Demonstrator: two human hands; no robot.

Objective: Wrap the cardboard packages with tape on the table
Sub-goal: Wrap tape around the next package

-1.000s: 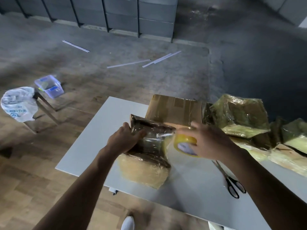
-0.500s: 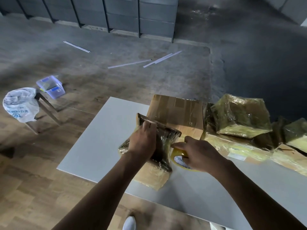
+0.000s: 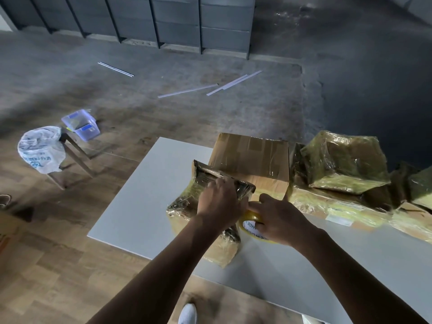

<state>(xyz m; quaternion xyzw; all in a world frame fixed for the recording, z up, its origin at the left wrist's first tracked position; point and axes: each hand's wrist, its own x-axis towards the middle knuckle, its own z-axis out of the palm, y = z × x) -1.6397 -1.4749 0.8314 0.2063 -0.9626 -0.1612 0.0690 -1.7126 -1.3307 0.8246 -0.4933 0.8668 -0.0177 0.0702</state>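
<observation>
A tape-covered cardboard package [image 3: 187, 204] lies near the front of the white table [image 3: 140, 206]. My left hand [image 3: 219, 202] presses down on its top, fingers curled over the far edge. Right beside it, my right hand [image 3: 278, 218] grips a yellowish roll of clear tape [image 3: 251, 226] held low against the package's right side. Behind stands a plain brown cardboard box [image 3: 252, 157]. Several more tape-wrapped packages [image 3: 343, 162] are piled along the right of the table.
On the wooden floor to the left stands a small stool [image 3: 74, 153] with a white plastic bag [image 3: 39, 148] and a clear plastic container [image 3: 80, 123]. White strips [image 3: 233, 83] lie on the concrete floor beyond. My foot [image 3: 187, 314] shows under the table edge.
My right hand brought the tape roll down from above the package to its right side. My left hand shifted from the package's left side onto its top. The scissors are hidden now.
</observation>
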